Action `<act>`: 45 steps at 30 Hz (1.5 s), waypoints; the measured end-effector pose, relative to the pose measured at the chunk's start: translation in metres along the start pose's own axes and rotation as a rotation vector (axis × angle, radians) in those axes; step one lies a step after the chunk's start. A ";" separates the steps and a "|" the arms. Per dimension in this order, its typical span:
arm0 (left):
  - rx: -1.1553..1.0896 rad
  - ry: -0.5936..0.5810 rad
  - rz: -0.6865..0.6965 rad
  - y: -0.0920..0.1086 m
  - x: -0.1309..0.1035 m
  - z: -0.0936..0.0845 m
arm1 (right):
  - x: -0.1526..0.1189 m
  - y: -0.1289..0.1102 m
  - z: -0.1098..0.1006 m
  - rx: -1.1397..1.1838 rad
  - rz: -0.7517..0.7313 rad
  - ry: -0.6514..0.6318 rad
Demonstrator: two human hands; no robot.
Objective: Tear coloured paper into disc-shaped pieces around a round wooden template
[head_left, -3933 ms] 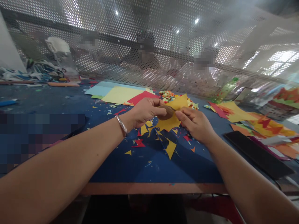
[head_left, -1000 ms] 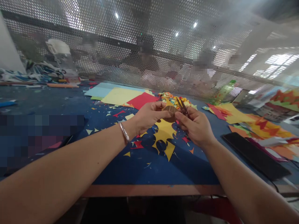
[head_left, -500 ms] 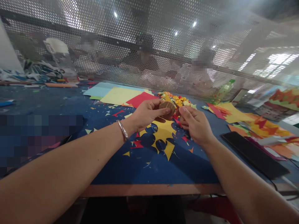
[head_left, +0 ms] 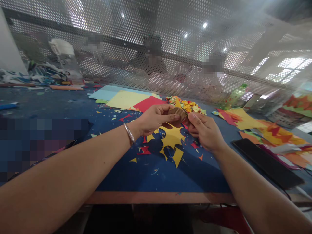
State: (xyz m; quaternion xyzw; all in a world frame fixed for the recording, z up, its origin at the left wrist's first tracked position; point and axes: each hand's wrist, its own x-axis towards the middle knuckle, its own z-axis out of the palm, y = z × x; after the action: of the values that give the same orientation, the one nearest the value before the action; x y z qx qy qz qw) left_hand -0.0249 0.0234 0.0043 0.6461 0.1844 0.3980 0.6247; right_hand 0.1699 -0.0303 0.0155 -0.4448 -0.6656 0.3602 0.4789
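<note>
My left hand (head_left: 158,118) is closed, pinching a brown, striped, roundish piece (head_left: 178,113) between thumb and fingers above the table. A yellow pointed tip (head_left: 178,103) shows just behind that piece. My right hand (head_left: 203,130) is closed close beside it, thumb and index finger pressed together at the piece's right edge. Something thin and dark seems to be in the right fingers, too hidden to name. Below both hands lies a yellow paper sheet (head_left: 171,136) with rounded holes cut out, among small paper scraps (head_left: 144,150).
Colored paper sheets (head_left: 126,99) and a heap of cut bits (head_left: 188,105) lie behind my hands. At right are a black phone-like slab (head_left: 266,162), orange paper pieces (head_left: 280,131) and a green-capped bottle (head_left: 235,97). A white-lidded bottle (head_left: 67,61) stands back left.
Both hands stay above the yellow sheet. The right fingers have come closer against the brown piece, and the dark thin thing shows less. The view has shifted slightly.
</note>
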 end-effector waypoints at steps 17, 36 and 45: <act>0.023 -0.010 -0.043 0.007 -0.003 0.002 | 0.000 0.000 -0.002 -0.040 0.029 -0.004; 0.140 -0.085 -0.049 0.009 -0.002 -0.013 | 0.001 0.003 -0.009 -0.205 -0.025 -0.061; 0.103 -0.109 -0.049 0.008 -0.001 -0.015 | 0.000 0.002 -0.011 -0.266 -0.033 -0.059</act>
State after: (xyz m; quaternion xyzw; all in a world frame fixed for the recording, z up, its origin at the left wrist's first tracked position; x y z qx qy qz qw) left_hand -0.0388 0.0316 0.0097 0.6933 0.1860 0.3369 0.6093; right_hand 0.1806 -0.0288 0.0169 -0.4825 -0.7285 0.2740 0.4019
